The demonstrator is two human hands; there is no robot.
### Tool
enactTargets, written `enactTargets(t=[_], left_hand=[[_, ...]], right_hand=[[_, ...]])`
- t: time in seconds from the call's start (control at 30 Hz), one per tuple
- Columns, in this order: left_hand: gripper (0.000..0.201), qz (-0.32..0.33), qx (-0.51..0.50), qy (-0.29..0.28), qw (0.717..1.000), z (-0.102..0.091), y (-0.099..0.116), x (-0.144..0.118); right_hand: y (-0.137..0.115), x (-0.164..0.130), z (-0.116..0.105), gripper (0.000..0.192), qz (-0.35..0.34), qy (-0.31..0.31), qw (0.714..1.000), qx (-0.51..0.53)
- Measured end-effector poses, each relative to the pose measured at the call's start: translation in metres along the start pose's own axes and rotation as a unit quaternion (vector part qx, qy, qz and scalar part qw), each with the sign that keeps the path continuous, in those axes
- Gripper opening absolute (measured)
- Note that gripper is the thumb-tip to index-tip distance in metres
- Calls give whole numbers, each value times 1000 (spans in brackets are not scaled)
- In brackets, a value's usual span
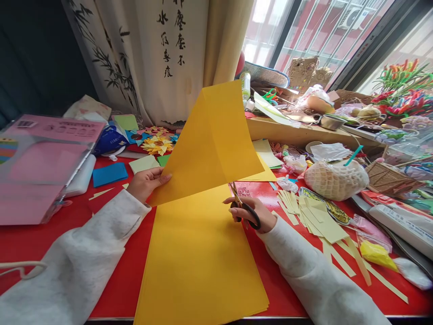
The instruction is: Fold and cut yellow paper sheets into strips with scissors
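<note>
My left hand (146, 181) grips the lower left edge of an orange paper sheet (211, 140) and holds it raised and tilted above the table. My right hand (252, 213) is closed on black-handled scissors (244, 205), their blades pointing at the sheet's lower right edge. Beneath both lies a stack of orange paper (199, 257) on the red table (115, 289). Both my arms wear light grey sleeves.
A pink plastic folder case (40, 167) stands at the left. Blue paper (110, 174) and folded paper flowers (157, 144) lie behind. Pale yellow paper strips (318, 221), a netted bundle (334, 179) and craft clutter crowd the right side under the window.
</note>
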State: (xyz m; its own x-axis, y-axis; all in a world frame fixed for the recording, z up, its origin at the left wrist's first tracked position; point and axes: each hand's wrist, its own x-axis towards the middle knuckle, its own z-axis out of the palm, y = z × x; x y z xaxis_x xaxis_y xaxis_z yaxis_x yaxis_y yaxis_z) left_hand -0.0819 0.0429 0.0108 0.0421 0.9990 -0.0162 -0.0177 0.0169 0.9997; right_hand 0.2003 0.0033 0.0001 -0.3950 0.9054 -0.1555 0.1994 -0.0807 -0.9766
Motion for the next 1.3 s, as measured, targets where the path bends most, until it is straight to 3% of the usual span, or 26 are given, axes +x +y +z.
enactTargets(t=[0.37, 0.7, 0.87, 1.3], left_hand=[[39, -11, -12, 16, 1000, 2, -1, 1], [34, -32, -33, -20, 999, 13, 1, -6], [33, -47, -24, 3, 999, 20, 7, -10], [39, -45, -22, -2, 999, 22, 6, -11]], right_hand=[[-2, 0, -1, 44, 24, 14, 999, -36], [-2, 0, 1, 47, 40, 34, 998, -46], [-1, 0, 2, 47, 40, 47, 997, -49], [-2, 0, 4, 46, 35, 50, 997, -39]])
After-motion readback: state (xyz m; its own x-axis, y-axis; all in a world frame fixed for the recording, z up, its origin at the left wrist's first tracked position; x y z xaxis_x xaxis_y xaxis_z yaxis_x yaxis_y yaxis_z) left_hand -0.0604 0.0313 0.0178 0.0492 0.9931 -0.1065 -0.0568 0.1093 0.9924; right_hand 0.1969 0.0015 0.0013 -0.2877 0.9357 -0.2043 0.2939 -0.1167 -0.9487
